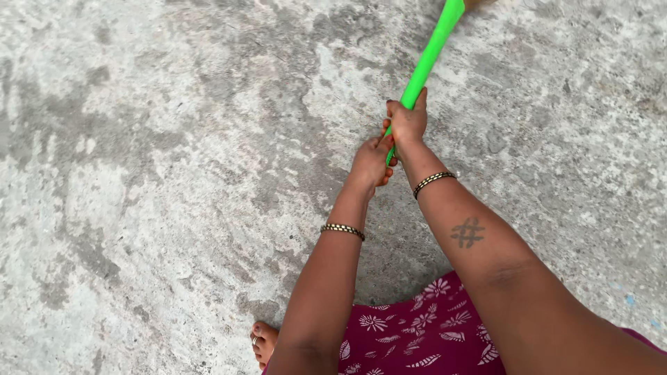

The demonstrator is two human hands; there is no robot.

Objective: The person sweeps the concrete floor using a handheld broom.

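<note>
Nearest my lens are my two forearms, reaching down and away from me over a maroon skirt [424, 333] printed with white leaves. Each wrist carries a beaded bracelet, one on the left [342, 230] and one on the right [433, 182]. My right forearm bears a dark hash-shaped mark [467, 232]. My right hand [406, 121] is wrapped around a green stick [431, 52], fingers curled tight about it and thumb lying along its shaft. My left hand [372, 160] grips the same stick just below, touching the right hand, fingers closed round the lower end. From my hands the stick slants up and to the right, running out of view at the top edge. One bare foot [264, 342] shows beside the skirt on the mottled grey concrete floor [153, 173].
</note>
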